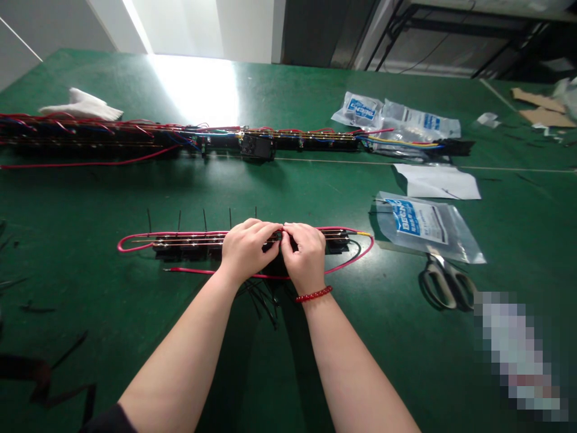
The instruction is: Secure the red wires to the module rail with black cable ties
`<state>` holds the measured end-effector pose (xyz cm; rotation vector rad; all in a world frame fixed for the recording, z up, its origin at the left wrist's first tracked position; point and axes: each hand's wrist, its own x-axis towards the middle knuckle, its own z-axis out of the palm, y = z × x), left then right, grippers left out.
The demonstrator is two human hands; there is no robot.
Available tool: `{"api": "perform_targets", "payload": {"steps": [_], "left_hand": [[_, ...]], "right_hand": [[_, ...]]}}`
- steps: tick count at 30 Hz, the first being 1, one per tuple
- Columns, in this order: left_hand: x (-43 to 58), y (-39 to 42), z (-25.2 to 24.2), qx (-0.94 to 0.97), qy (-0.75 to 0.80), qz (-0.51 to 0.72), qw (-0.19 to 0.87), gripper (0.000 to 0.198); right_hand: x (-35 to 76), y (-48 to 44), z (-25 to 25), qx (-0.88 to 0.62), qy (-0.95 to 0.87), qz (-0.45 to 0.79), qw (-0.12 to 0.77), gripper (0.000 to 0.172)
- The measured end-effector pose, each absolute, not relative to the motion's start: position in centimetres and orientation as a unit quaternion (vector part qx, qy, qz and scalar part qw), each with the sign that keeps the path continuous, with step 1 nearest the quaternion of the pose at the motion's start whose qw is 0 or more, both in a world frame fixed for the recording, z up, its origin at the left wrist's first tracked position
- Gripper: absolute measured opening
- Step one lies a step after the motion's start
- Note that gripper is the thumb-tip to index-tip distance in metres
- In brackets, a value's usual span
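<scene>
A long black strip assembly (210, 246) lies crosswise in front of me, with bare metal rods and a red cable (216, 272) looped around it. Black cable ties (204, 220) stand up from its left half in a row, tails pointing away. Near the middle, my left hand (250, 246) and my right hand (305, 249) meet over the strip, thumbs and fingers pinched together. Between them is what looks like a black cable tie by the red cable, mostly hidden by the fingers. Several loose cable ties (261, 297) lie just below the strip.
Behind runs a longer wired assembly (297, 141). To the right are scissors (444, 282), a clear printed bag (428, 225), white paper (439, 182) and more bags (419, 120). A white glove (83, 106) lies far left, cardboard scraps (541, 105) far right, on the green table (135, 325).
</scene>
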<state>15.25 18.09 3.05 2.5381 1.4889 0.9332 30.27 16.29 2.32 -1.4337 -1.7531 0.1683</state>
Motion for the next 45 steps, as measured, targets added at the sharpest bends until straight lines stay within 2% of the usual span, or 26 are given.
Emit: {"api": "perform_targets", "payload": {"steps": [8,16,31,45], "left_hand": [[15.2,18.06,3.15,0.819,0.488,0.299,0.035,0.026],[15.22,17.86,3.27,0.812,0.501,0.297,0.039,0.026],[15.19,17.85,3.33,0.814,0.498,0.298,0.043,0.025],[15.12,17.85,3.39,0.816,0.488,0.304,0.057,0.023]], "right_hand": [[30.29,16.27,2.21,-0.572,-0.7,0.067,0.421,0.016],[30.22,16.21,2.16,-0.59,-0.686,0.083,0.418,0.007],[30.29,16.29,2.03,-0.583,-0.695,0.074,0.415,0.013],[30.23,16.33,2.02,-0.595,-0.689,0.074,0.408,0.007]]}}
